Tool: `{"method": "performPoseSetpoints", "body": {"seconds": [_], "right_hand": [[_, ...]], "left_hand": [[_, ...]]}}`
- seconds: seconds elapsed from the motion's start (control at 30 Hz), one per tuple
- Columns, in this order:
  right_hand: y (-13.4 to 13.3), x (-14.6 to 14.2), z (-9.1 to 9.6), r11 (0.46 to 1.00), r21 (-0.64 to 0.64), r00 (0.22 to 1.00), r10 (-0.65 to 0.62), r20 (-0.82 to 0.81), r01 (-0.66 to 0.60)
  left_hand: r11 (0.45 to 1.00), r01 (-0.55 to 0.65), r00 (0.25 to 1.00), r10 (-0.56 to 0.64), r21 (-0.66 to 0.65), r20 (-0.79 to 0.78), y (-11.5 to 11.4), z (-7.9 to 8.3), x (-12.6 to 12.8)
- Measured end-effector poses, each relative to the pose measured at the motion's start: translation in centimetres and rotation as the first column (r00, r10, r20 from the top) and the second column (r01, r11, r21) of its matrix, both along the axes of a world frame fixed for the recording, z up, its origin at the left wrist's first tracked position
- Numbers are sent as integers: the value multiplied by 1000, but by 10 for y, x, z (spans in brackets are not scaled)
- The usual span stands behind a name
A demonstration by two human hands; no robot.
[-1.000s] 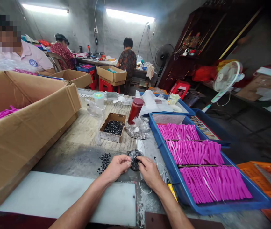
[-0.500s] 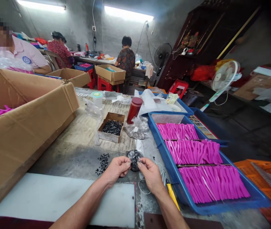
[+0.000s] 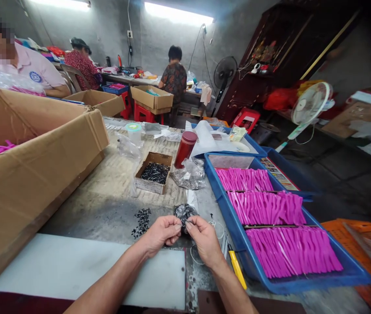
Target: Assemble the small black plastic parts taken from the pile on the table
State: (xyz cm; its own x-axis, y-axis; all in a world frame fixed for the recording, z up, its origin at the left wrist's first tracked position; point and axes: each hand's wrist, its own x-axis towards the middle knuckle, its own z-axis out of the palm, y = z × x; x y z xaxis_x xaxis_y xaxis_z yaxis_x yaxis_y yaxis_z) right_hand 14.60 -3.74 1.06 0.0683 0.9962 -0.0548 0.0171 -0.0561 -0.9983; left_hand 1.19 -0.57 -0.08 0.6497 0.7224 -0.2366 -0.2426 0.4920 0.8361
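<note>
A small clear plastic bag (image 3: 185, 212) with dark contents lies on the table in front of me. My left hand (image 3: 163, 234) is closed, thumb and forefinger pinching the near left side of the bag. From the right, my right hand (image 3: 204, 239) pinches it the same way, with the fingertips of both hands almost meeting. The hands hide the near part of the bag. Just left of them is a loose pile of small black parts (image 3: 141, 222). Beyond the bag stands a small cardboard box (image 3: 149, 186) holding many more black pieces.
On the right, a blue tray (image 3: 209, 174) holds rows of magenta strips (image 3: 291, 250). Beside it lies a yellow-handled tool (image 3: 237, 269). A red cylinder (image 3: 185, 150) and a bag of metal bits (image 3: 190, 174) stand ahead. A large carton (image 3: 41, 174) is left; co-workers sit beyond.
My fingertips have drawn closer together at the near side of the bag. The view has shifted slightly; the other things stand where they were.
</note>
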Motion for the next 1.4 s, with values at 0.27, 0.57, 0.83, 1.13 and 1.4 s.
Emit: {"method": "performPoseSetpoints", "body": {"seconds": [0.27, 0.57, 0.83, 1.13, 1.4], "right_hand": [[-1, -1, 1, 1000, -27, 1000, 5, -18, -6], [0, 1, -1, 999, -40, 999, 7, -34, -8], [-1, 2, -4, 999, -43, 998, 10, -66, -13], [0, 1, -4, 996, -75, 993, 32, -117, -41], [1, 3, -5, 991, -107, 985, 60, -163, -78]], "left_hand": [[999, 32, 999, -32, -5, 1, 0, -1, 0], [998, 55, 998, -54, -33, 11, -1, 2, 0], [997, 69, 997, -68, -45, 22, -1, -1, 0], [995, 82, 996, -80, -60, 36, -2, -4, 0], [989, 106, 993, -100, -99, 58, -2, -4, 0]]}}
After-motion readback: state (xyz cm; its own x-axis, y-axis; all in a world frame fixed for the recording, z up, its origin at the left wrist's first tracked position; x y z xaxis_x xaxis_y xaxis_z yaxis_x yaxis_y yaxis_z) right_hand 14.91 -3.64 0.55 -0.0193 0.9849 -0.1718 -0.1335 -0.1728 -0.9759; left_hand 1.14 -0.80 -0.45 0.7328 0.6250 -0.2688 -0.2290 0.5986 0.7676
